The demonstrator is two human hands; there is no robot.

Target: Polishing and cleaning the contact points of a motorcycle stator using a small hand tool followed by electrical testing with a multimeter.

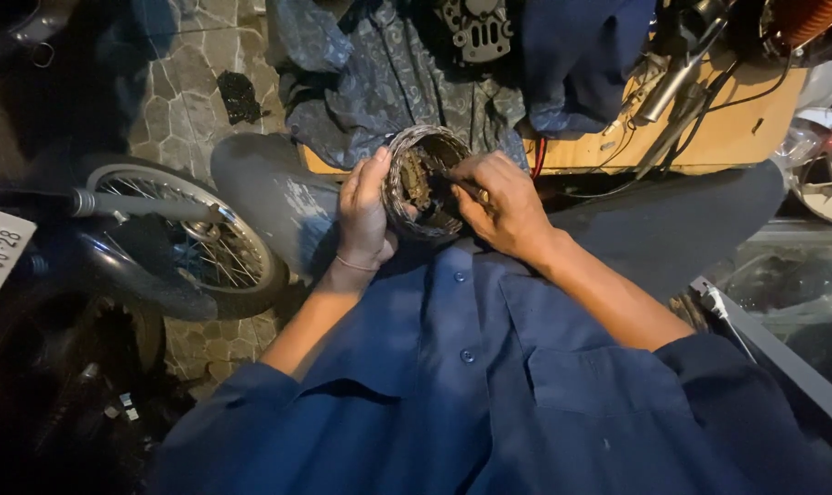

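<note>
My left hand [363,213] grips the left rim of a round, dirty metal ring-shaped part [424,183], held upright above my lap with its open side facing me. My right hand [498,203] is at the ring's right edge, fingers closed on a thin metal tool [460,183] whose tip reaches into the ring's inside. The inner surface looks brown and grimy. I wear a blue buttoned shirt and grey trousers.
A spoked motorcycle wheel [191,240] with a fender stands at the left on stone paving. A patterned cloth [379,82] and a metal part [475,29] lie ahead. A wooden board [737,133] with wires and tools is at the upper right. A grey case edge [782,353] is at the right.
</note>
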